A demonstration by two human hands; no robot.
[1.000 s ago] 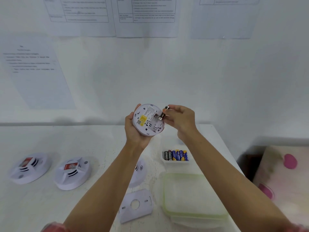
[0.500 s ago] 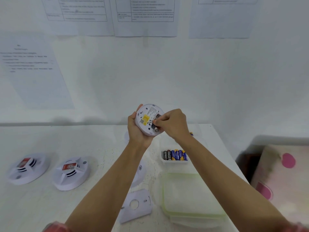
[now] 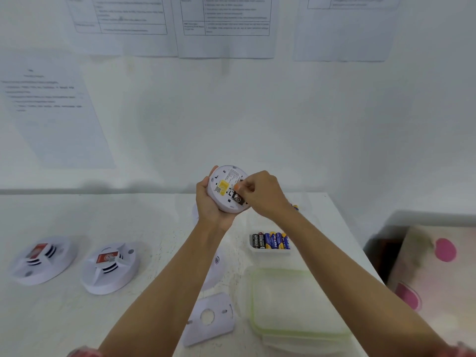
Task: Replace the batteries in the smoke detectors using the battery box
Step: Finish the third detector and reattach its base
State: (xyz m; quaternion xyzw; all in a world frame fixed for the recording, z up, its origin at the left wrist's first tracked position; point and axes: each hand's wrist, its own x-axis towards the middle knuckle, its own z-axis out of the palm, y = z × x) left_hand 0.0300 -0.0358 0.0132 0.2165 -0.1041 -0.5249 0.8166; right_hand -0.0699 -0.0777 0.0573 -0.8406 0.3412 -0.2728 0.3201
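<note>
battery being seated in the detector, centre of frame
left hand [image 3: 209, 205] cupped the detector [image 3: 223, 188] from the left, its back to the camera; right hand [image 3: 263, 194], fingers curled, pinched the battery [image 3: 238, 198] from the right, long axis running steeply down the frame, lower end bare. box [image 3: 270, 249] sat lower right.

it looked like a plain room serving as a makeshift workstation: printed sheets [image 3: 226, 27] of instructions were taped to the white wall [image 3: 257, 124] behind the white surface [image 3: 64, 325], smoke detectors [image 3: 110, 266] lay on it, and pink-spotted fabric [image 3: 438, 266] sat to its right.
</note>
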